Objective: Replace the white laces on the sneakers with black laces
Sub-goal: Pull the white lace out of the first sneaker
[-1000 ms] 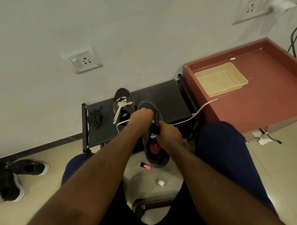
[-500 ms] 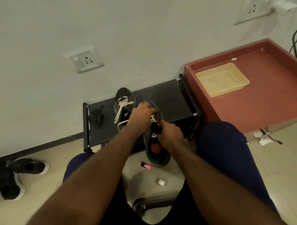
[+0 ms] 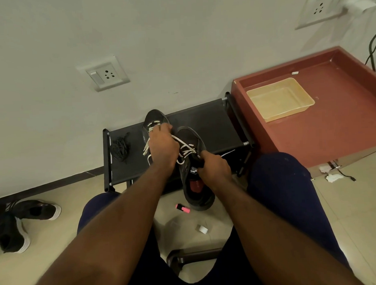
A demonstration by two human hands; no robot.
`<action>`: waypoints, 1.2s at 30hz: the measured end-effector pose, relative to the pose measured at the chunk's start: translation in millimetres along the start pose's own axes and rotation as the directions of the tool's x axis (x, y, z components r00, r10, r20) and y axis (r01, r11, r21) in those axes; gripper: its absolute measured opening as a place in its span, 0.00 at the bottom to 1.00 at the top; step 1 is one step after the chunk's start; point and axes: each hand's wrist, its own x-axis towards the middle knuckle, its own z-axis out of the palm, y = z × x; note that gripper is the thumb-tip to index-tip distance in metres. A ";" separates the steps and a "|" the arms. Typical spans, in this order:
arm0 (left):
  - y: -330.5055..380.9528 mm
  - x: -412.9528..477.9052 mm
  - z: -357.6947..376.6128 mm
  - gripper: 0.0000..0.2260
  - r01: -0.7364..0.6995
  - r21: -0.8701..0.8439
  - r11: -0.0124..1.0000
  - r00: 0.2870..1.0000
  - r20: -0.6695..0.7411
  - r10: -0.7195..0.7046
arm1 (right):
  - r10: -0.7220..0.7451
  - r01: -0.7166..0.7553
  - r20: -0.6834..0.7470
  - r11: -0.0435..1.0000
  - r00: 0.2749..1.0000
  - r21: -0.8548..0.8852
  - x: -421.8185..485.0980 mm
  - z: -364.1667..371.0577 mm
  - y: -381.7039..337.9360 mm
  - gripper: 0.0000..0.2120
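Observation:
A black sneaker (image 3: 194,169) with a red insole is tilted toe-first against the black rack (image 3: 205,122). My right hand (image 3: 214,169) grips its tongue and side. My left hand (image 3: 162,147) is closed on a strand of this sneaker's white lace (image 3: 186,147), drawn up and left from the eyelets. The lace's other end (image 3: 227,154) trails to the right over the rack. Partly behind my left hand, a second black sneaker (image 3: 153,120) with white laces stands on the rack. A bundle of black laces (image 3: 120,148) lies at the rack's left end.
A red-brown low cabinet (image 3: 331,126) with a yellow tray (image 3: 280,99) stands right of the rack. On the floor lie a pink highlighter (image 3: 183,208), a small white piece (image 3: 201,228) and another pair of black shoes (image 3: 19,223) at far left. My knees flank the held sneaker.
My left hand has moved up and left, pulling a strand of white lace out of the held sneaker's eyelets; more loose lace now shows across the shoe. My right hand has kept its grip.

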 end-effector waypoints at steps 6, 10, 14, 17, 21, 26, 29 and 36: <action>-0.6 -9.7 15.4 0.21 -0.540 0.285 0.792 0.789 0.499 0.358 | -0.002 0.002 0.006 1.000 1.000 -0.010 0.8 0.5 -0.3 0.05; 2.4 -12.0 22.8 0.15 -0.573 0.411 0.709 0.784 0.528 0.327 | -0.001 0.001 0.014 1.000 1.000 -0.004 -0.5 2.2 0.6 0.05; 1.6 -1.7 14.6 0.08 -0.453 0.378 0.807 0.872 0.377 0.312 | 0.000 0.000 0.001 1.000 1.000 0.004 -0.3 1.9 1.7 0.07; -8.2 20.8 -5.9 0.09 0.007 0.096 0.995 0.997 0.075 -0.014 | 0.018 -0.018 0.002 1.000 1.000 0.022 1.2 0.6 2.8 0.08; -19.0 30.2 -19.3 0.13 -0.015 0.188 0.982 0.995 0.095 -0.003 | 0.021 -0.021 -0.006 1.000 1.000 0.011 2.6 2.4 1.8 0.07; -10.6 6.0 6.1 0.18 -0.498 0.223 0.838 0.824 0.423 0.377 | 0.017 -0.018 -0.022 1.000 1.000 -0.012 3.9 3.8 1.5 0.06; -2.0 -4.2 19.8 0.15 -0.590 0.337 0.734 0.758 0.545 0.359 | 0.020 -0.020 -0.002 1.000 1.000 0.008 3.5 7.1 2.9 0.06; 3.3 6.5 5.5 0.09 -0.152 0.060 0.987 0.980 0.138 0.142 | 0.028 -0.028 0.002 1.000 1.000 0.005 3.0 4.7 5.1 0.07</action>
